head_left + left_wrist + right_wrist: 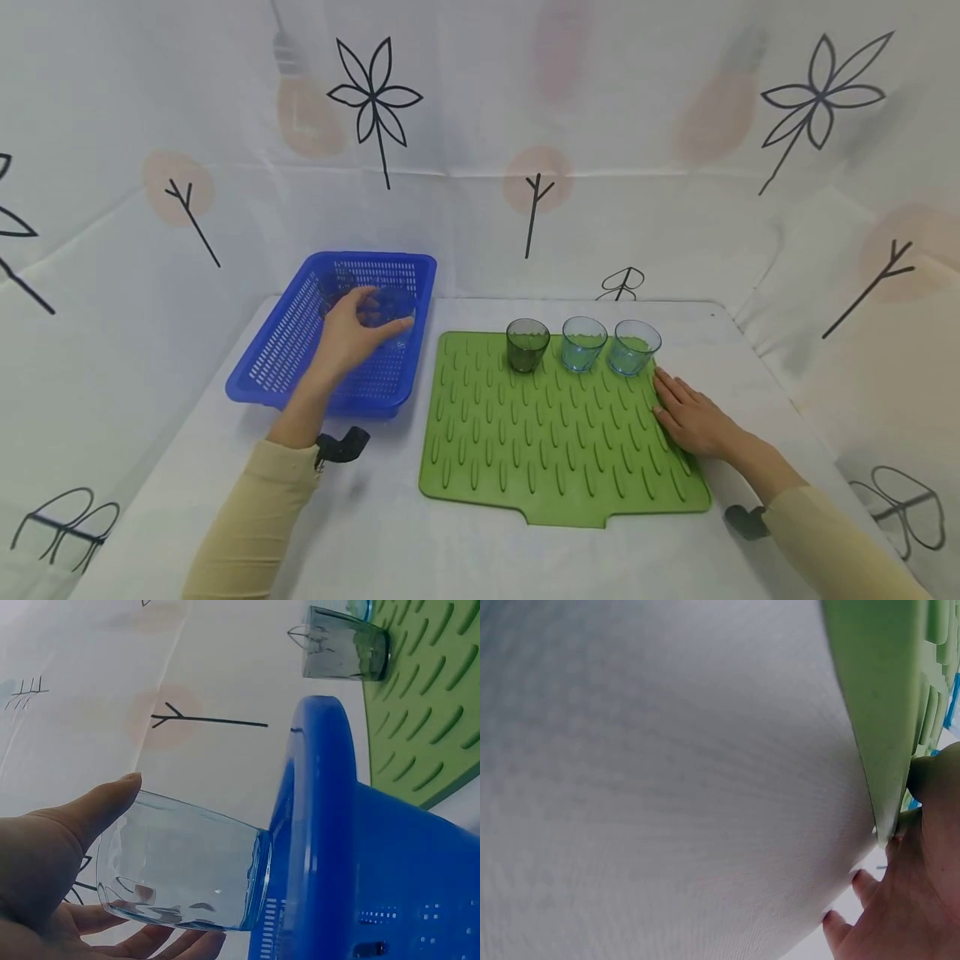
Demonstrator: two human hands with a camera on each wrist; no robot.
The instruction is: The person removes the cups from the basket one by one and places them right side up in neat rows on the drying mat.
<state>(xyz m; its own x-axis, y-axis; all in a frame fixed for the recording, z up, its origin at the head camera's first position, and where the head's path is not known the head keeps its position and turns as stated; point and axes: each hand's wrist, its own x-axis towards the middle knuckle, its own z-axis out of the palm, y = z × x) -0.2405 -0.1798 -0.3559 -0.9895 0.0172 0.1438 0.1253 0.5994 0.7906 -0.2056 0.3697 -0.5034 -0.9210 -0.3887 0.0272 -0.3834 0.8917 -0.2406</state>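
Observation:
My left hand [354,329] is over the blue basket [258,367], gripping a clear bluish glass [187,859] between thumb and fingers. In the left wrist view the glass lies sideways, its base close to the basket rim. On the green drying mat [555,450], a dark grey-green glass [527,346] and two light blue glasses, a middle one [583,344] and a right one [633,348], stand upright in a row along the far edge. My right hand [693,417] rests with straight fingers on the mat's right edge, near the last glass.
A white cloth-covered table [375,517] carries the basket at left and the mat at right. Behind and beside it hang white sheets [465,225] with plant drawings. Inside the basket's far left corner a dark shape [337,282] shows.

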